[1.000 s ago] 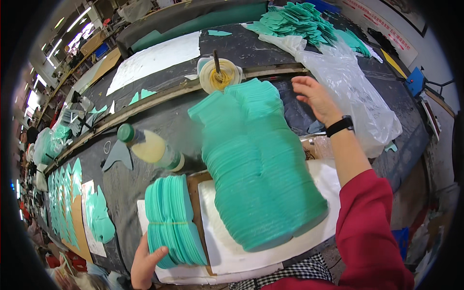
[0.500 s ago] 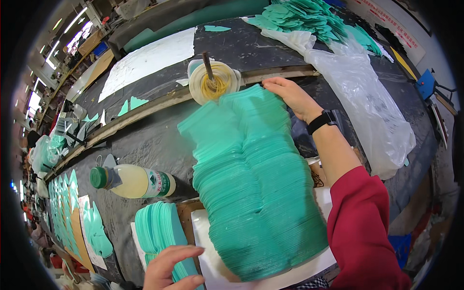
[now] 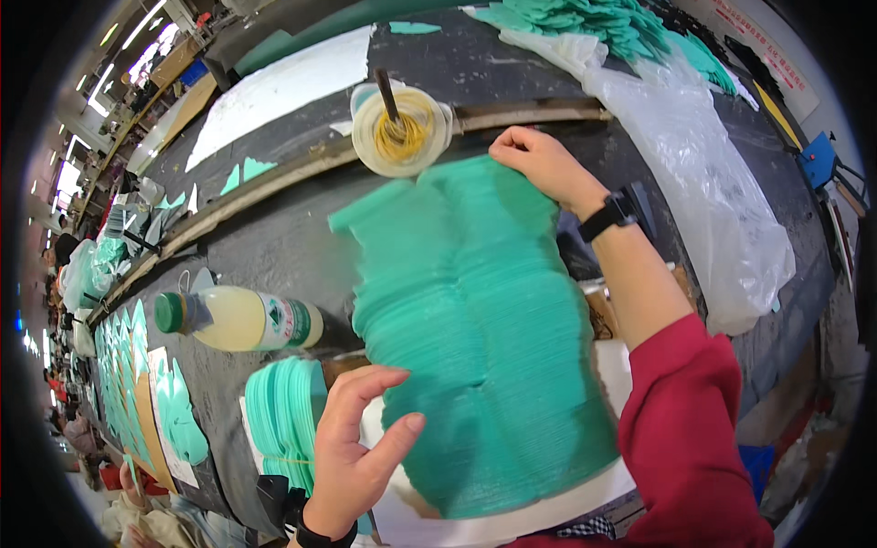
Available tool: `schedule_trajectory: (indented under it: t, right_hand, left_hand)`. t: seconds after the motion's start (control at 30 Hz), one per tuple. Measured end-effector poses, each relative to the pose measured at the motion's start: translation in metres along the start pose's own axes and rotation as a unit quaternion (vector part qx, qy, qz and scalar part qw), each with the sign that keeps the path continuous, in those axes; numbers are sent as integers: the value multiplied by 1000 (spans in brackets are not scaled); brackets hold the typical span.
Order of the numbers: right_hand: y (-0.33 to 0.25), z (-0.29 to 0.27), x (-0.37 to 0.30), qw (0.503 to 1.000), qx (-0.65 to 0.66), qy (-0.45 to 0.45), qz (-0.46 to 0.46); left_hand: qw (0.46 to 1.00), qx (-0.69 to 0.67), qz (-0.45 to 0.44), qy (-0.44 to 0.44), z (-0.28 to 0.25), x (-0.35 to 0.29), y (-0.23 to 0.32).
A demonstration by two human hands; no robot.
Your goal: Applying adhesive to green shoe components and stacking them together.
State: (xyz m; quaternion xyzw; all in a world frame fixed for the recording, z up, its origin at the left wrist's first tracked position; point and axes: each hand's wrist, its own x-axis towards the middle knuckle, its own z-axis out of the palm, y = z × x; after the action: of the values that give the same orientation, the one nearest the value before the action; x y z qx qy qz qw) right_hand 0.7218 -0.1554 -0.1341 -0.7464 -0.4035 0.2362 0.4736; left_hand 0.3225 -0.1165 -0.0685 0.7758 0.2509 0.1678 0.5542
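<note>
A long fanned stack of thin green cut pieces [image 3: 475, 338] lies in front of me, overlapping in two columns. At its far right corner my right hand [image 3: 539, 164] has its fingers curled in a pinch on the edge of the end pieces. My left hand [image 3: 361, 438] is held by the stack's near left side, thumb and fingers apart, with nothing in it. Partly behind that hand stands a smaller bundle of green pieces [image 3: 283, 406], with a thin band round it. Under the big stack shows a white sheet [image 3: 512, 516].
A bottle with a green cap [image 3: 242, 318] lies to the left. Beyond the stack, a round holder of yellow rubber bands [image 3: 402, 137] with a rod sits by a wooden strip [image 3: 247, 201]. Clear plastic sheeting [image 3: 694, 183] and a green heap [image 3: 585, 27] are at far right.
My left hand has come up and to the right, closer to the big stack. My right hand stays at the far corner, its fingers more curled. The view has shifted slightly.
</note>
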Motion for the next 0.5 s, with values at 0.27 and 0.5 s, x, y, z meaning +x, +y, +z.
schedule_trajectory:
  t: [0.27, 0.5]
  right_hand:
    - [-22, -27, -71, 995, 45, 91, -22]
    - [-90, -37, -236, 987, 154, 17, 39]
  left_hand:
    - [944, -49, 79, 317, -58, -22, -2]
    - [944, -112, 38, 307, -96, 36, -23]
